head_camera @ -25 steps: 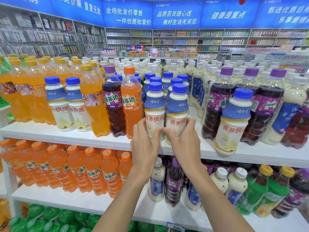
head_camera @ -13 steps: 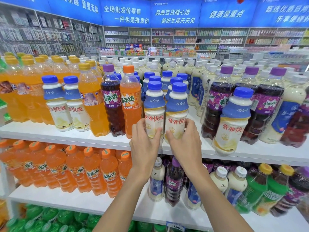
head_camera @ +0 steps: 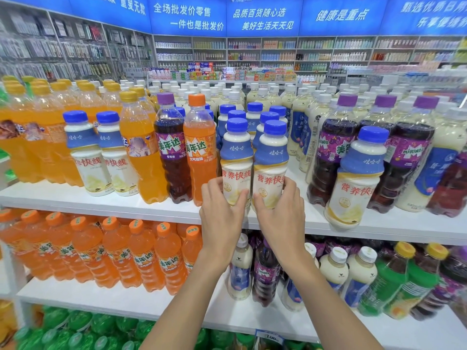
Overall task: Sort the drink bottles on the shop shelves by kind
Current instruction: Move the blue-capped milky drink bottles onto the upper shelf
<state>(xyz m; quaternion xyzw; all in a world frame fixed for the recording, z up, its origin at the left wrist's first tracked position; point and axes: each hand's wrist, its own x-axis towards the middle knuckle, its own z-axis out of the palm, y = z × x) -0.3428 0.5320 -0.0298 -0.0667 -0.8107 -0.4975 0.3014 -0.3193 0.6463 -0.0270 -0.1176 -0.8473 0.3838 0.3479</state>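
Note:
Two blue-capped white milk-drink bottles stand side by side at the front of the top shelf (head_camera: 126, 205). My left hand (head_camera: 221, 218) grips the base of the left milk bottle (head_camera: 236, 157). My right hand (head_camera: 279, 218) grips the base of the right milk bottle (head_camera: 271, 160). More blue-capped bottles stand behind them. A purple grape soda (head_camera: 170, 147) and an orange soda (head_camera: 199, 147) stand just left of my hands. Two more milk bottles (head_camera: 101, 152) stand further left among yellow-capped orange sodas (head_camera: 137, 147). Another milk bottle (head_camera: 358, 178) stands at the right before purple-capped grape sodas (head_camera: 331, 152).
The middle shelf (head_camera: 75, 294) holds orange sodas on the left, and mixed white, purple and green bottles (head_camera: 394, 281) on the right. Green bottles (head_camera: 75, 332) fill the bottom shelf. White-capped cream bottles (head_camera: 252, 97) crowd the back of the top shelf.
Both hands stay round the bases of the two milk bottles. The bottles have hardly shifted; the view has tilted down slightly.

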